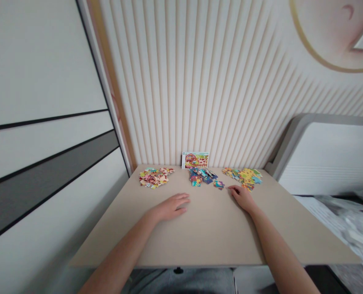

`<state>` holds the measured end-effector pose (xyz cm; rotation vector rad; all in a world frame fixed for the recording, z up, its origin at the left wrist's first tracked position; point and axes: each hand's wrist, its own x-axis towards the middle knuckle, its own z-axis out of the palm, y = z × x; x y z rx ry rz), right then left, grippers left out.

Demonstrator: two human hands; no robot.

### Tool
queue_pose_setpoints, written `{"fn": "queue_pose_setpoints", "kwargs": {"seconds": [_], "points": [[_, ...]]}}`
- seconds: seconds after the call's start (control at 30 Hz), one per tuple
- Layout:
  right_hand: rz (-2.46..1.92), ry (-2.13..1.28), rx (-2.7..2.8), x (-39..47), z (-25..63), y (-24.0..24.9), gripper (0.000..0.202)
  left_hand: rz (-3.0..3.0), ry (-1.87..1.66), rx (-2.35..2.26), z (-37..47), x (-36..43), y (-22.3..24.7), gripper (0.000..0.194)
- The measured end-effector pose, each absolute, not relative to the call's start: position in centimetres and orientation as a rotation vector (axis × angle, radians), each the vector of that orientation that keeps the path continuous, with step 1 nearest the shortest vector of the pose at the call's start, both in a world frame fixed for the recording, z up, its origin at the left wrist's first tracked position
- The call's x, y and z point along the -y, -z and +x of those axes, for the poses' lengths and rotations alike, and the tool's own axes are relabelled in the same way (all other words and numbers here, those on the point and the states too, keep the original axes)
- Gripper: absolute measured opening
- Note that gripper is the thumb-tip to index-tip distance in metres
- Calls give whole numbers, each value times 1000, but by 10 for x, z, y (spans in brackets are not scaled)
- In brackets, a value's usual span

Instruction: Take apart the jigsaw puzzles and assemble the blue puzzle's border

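Note:
My left hand point(173, 206) lies on the table with its fingers stretched out and slightly apart, holding nothing. Farther right, my right hand point(242, 197) has its fingers curled and pressed together; whatever is in them, if anything, is too small to make out. Just left of its fingertips lie some purple and teal puzzle pieces point(219, 185). Behind these is a heap of dark blue puzzle pieces point(202, 176). Beyond the right hand spreads a heap of yellow puzzle pieces point(245, 176). Pink and cream puzzle pieces point(154, 178) form another heap at the far left.
A picture card or box with a farm scene point(195, 160) stands against the ribbed wall point(181, 81). The beige table point(200, 241) reaches the wall at its back edge. A white cabinet point(47, 183) rises on the left; a bed headboard point(337, 155) and clear plastic point(353, 220) are on the right.

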<state>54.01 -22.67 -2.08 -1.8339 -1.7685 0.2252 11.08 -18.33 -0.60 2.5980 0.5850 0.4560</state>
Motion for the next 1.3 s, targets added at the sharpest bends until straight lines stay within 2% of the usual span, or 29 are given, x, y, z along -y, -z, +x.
{"fn": "queue_pose_setpoints", "kwargs": {"seconds": [1.3], "points": [[-1798, -230, 1805, 231, 536, 17, 38, 2598, -429, -598, 112, 185, 5, 45]]}}
